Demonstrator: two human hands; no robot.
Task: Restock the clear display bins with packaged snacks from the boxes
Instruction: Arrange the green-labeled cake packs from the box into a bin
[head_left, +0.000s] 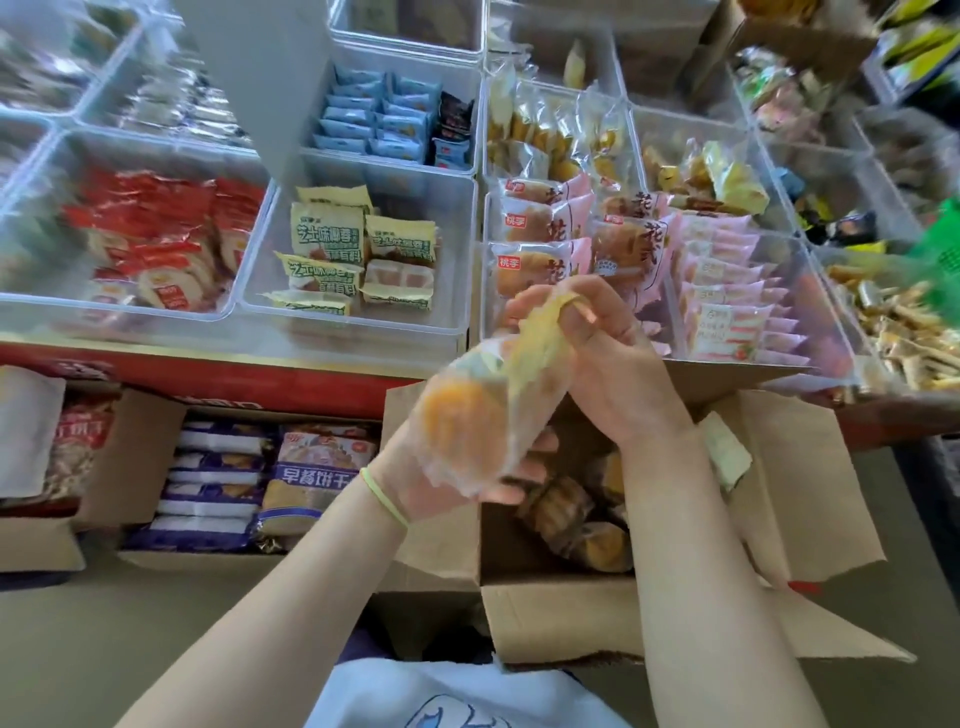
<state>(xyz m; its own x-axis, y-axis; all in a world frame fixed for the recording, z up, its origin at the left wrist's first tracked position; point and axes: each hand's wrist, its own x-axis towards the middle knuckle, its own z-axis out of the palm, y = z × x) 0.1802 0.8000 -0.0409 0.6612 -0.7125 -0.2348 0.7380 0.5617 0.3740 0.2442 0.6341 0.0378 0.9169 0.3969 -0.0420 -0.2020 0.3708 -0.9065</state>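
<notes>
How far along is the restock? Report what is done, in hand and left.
Done: several clear plastic bins already hold snacks. In hand: the left hand and right hand hold a clear-wrapped orange pastry packet over the open brown cardboard box. Left: more wrapped pastries lie in that box.
</notes>
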